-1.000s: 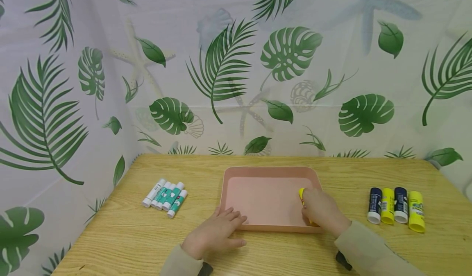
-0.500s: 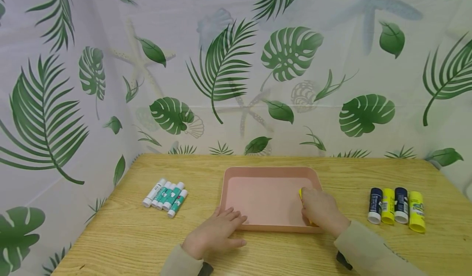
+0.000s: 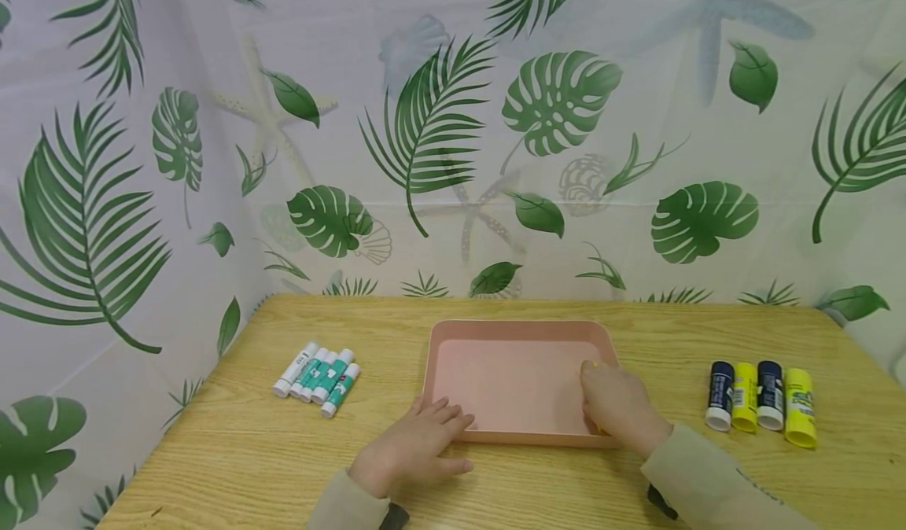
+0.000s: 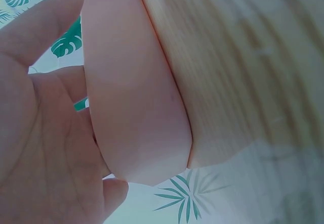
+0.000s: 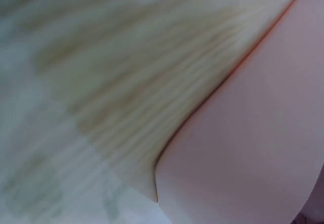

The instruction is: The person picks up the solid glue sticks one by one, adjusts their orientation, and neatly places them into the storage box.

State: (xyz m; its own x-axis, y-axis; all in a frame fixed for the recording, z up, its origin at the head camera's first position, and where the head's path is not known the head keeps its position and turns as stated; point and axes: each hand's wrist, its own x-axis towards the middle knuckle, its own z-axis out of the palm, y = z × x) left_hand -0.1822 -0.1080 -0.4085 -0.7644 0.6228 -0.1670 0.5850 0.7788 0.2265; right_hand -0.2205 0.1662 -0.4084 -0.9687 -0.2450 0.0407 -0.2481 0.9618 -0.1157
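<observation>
A pink rectangular tray [image 3: 510,380] lies on the wooden table in the head view. Inside its right end, my right hand [image 3: 620,404] holds a yellow glue stick [image 3: 601,432], which the hand hides almost fully. My left hand [image 3: 418,443] rests with spread fingers over the tray's front left corner. In the left wrist view, that hand [image 4: 45,118] shows its palm beside the tray's outer wall [image 4: 134,92], fingers reaching over the rim. The right wrist view shows the tray wall [image 5: 243,138], with only a dark sliver of the right hand at the lower right.
Several small white and green glue sticks [image 3: 318,377] lie side by side left of the tray. To its right, dark blue glue sticks [image 3: 720,392] and yellow glue sticks [image 3: 800,404] form a row. A leaf-patterned curtain [image 3: 453,160] hangs behind the table [image 3: 382,322].
My right hand has shifted slightly to the right and turned a little, covering more of the yellow glue stick. The left hand stays in place on the tray corner.
</observation>
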